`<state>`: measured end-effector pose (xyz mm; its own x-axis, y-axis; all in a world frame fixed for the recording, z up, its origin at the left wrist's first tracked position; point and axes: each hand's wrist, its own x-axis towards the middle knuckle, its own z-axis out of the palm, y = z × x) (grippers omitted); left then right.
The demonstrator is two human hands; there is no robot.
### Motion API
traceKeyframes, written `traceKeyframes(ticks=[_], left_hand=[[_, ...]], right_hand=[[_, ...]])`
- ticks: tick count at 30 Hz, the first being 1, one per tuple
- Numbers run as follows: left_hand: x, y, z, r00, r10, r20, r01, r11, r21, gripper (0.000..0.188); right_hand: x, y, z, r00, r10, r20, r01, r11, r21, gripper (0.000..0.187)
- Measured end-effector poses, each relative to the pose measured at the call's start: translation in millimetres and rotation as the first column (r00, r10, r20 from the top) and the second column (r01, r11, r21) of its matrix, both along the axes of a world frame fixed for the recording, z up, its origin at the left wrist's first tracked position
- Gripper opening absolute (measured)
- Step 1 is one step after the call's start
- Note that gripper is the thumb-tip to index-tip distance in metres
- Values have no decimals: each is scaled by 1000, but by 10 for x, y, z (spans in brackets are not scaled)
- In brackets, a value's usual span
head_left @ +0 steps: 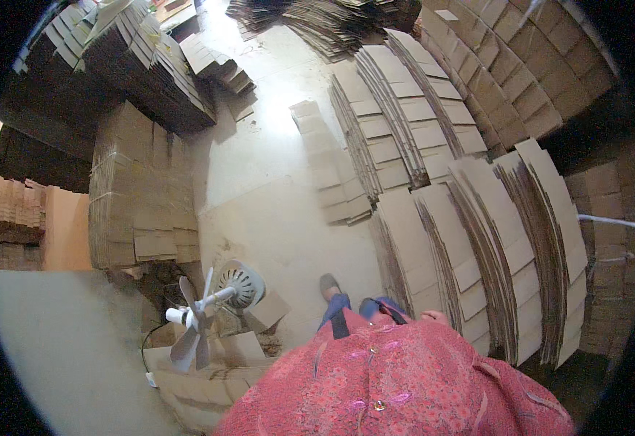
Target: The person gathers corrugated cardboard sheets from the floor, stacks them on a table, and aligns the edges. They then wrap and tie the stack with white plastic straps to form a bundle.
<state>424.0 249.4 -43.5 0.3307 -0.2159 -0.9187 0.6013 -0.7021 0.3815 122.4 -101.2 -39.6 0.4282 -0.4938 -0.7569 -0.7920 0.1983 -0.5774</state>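
Past the edge of my pink patterned jacket point(397, 363), a small part of my right hand point(436, 317) shows. It is nearest to a row of stacked flat cardboard sheets point(434, 240) on my right. Most of that hand is hidden by the jacket, and its fingers are too small to make out. My left hand is out of view. Below me are my dark shoes point(328, 283) and blue trouser legs on the pale floor point(281, 240).
A fan with bare blades point(195, 320) stands to my left, beside loose cardboard pieces point(267, 311). A tall strapped cardboard bundle point(143, 189) rises beyond it. More cardboard stacks point(397, 109) line the right side, and a heap point(317, 25) lies at the far end.
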Motion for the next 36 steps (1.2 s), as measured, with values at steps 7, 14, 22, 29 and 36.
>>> traceKeyframes(ticks=[7, 14, 22, 29, 36], left_hand=[[1050, -430, -491, 999, -23, -48, 22, 1000, -11, 27], [2148, -1440, -550, 996, -89, 30, 90, 996, -3, 25], [3118, -2502, -1173, 947, -274, 169, 267, 962, 59, 30], [3702, -3670, -1781, 930, -347, 120, 352, 936, -19, 40], [4215, -3932, -3917, 367, -849, 382, 859, 466, 212, 33]], right_hand=[[612, -86, 84, 995, -103, 2, 103, 987, -123, 36], [1449, -406, 104, 997, -77, 19, 78, 996, -39, 33], [2669, -1392, -270, 972, -200, 126, 191, 978, 79, 31], [3900, -1970, -702, 969, -12, 248, 14, 1000, -7, 31], [5053, -2347, -1811, 955, 80, 284, -34, 986, -163, 31]])
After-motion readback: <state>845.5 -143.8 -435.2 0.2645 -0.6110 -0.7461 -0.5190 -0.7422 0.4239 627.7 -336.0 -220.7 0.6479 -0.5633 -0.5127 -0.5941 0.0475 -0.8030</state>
